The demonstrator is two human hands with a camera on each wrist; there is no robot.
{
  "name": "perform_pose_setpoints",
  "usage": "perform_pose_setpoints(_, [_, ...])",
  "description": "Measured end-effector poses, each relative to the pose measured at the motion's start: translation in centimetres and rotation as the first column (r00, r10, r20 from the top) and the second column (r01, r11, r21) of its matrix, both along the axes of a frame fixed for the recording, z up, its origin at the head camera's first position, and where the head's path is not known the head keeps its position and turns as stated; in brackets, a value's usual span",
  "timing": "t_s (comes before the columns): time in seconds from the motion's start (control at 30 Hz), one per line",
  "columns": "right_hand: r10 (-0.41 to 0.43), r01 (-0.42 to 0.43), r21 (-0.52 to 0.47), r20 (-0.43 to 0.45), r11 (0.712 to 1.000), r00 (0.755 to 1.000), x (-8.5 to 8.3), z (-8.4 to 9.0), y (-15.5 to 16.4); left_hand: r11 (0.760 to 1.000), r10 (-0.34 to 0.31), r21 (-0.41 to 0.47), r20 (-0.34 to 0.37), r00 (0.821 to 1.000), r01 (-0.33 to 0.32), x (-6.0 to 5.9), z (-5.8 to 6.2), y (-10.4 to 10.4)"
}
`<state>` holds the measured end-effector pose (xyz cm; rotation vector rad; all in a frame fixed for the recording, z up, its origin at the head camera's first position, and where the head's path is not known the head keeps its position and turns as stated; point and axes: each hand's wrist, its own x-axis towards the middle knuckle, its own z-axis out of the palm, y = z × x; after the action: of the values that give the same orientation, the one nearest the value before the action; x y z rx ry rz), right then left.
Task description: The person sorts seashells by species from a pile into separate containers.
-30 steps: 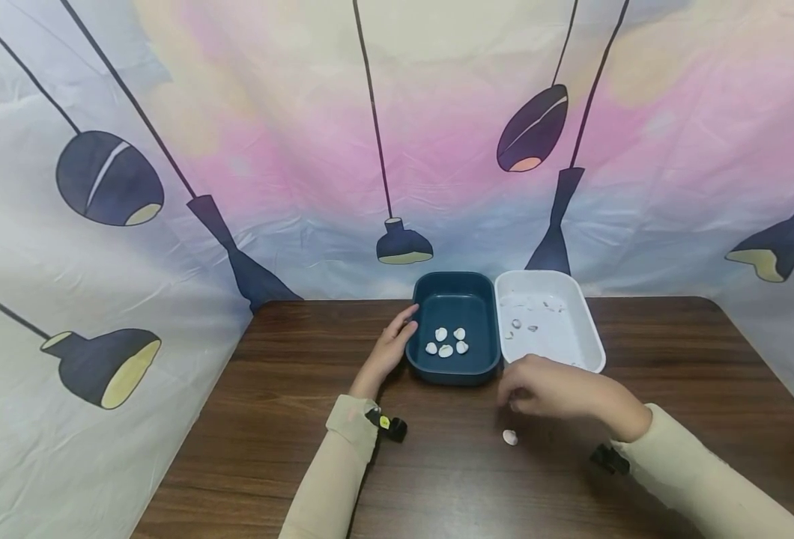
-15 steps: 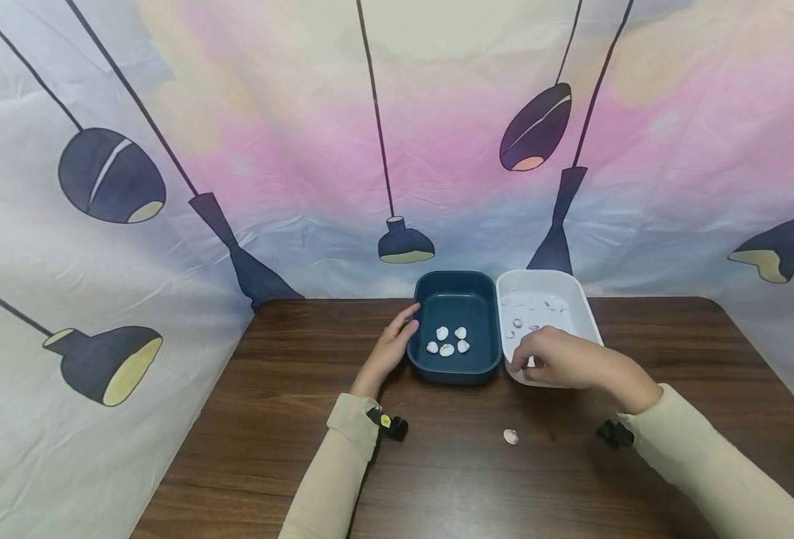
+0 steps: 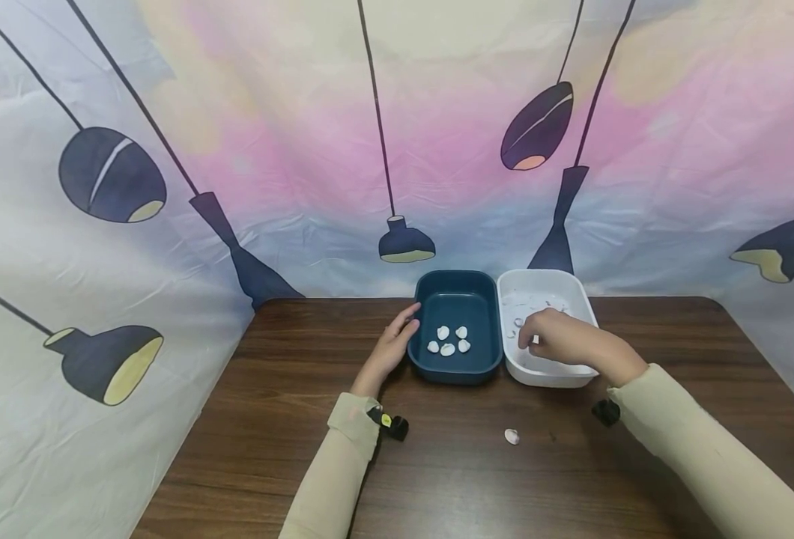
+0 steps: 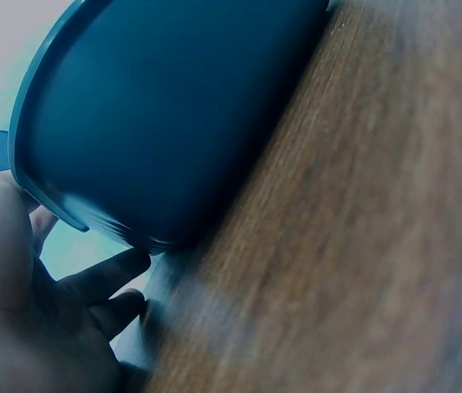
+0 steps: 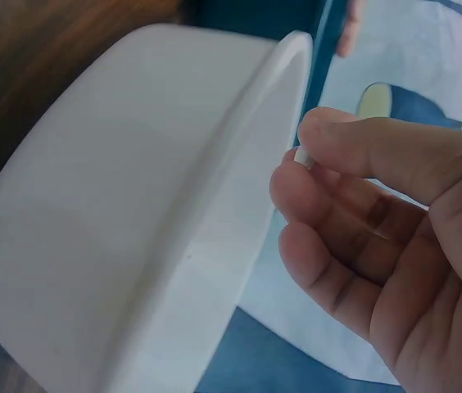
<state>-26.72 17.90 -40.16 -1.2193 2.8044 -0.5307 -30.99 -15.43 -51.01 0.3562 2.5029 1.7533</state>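
Note:
My left hand [image 3: 400, 329] rests with relaxed fingers against the left wall of a dark blue tray [image 3: 454, 303]. In the left wrist view the fingers [image 4: 108, 282] lie just under the blue tray's rim [image 4: 174, 106]. Several small white shells [image 3: 447, 340] lie in it. My right hand [image 3: 528, 338] hovers over the white tray [image 3: 548, 277] beside it. In the right wrist view the thumb and forefinger of the right hand [image 5: 295, 168] pinch a tiny white piece [image 5: 303, 155] above the white tray's rim [image 5: 239, 164]. Small fragments [image 3: 514, 322] lie in the white tray.
One white shell [image 3: 511, 436] lies alone on the brown wooden table [image 3: 302, 389], nearer to me than the trays. A printed cloth with lamp shapes [image 3: 397, 150] hangs behind and to the left. Black wrist cameras [image 3: 390, 427] sit on both sleeves.
My right hand has moved away from the lone shell on the table, forward and up over the white tray. The left hand and both trays have stayed put.

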Motion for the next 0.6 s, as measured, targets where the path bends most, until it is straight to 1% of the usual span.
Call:
perform_pose_setpoints(0.1, [-0.015,0.015,0.001,0.003,1.0,1.0,-0.6,-0.5,0.2,1.0,0.004,-0.004,0.014,1.0,-0.004,0.0,0.0,0.0])
perform_pose_setpoints(0.27, [-0.007,0.007,0.003,0.005,1.0,1.0,-1.5,-1.6,0.2,1.0,-0.007,0.003,0.03,1.0,0.007,0.0,0.1,0.0])
perform_pose_setpoints(0.33, [-0.018,0.018,0.003,0.022,1.0,1.0,-1.8,-2.0,0.2,1.0,-0.01,0.006,0.021,1.0,0.01,0.0,0.1,0.0])
perform_pose_setpoints(0.47, [-0.069,0.068,0.025,0.061,0.997,0.996,-2.4,-2.9,0.1,1.0,-0.003,0.01,0.007,1.0,0.003,-0.1,0.1,0.1])
perform_pose_setpoints(0.6, [-0.109,0.104,0.059,0.08,0.993,0.991,-3.1,-4.0,-0.1,1.0,-0.005,0.01,-0.004,1.0,0.005,-0.1,0.0,0.1])
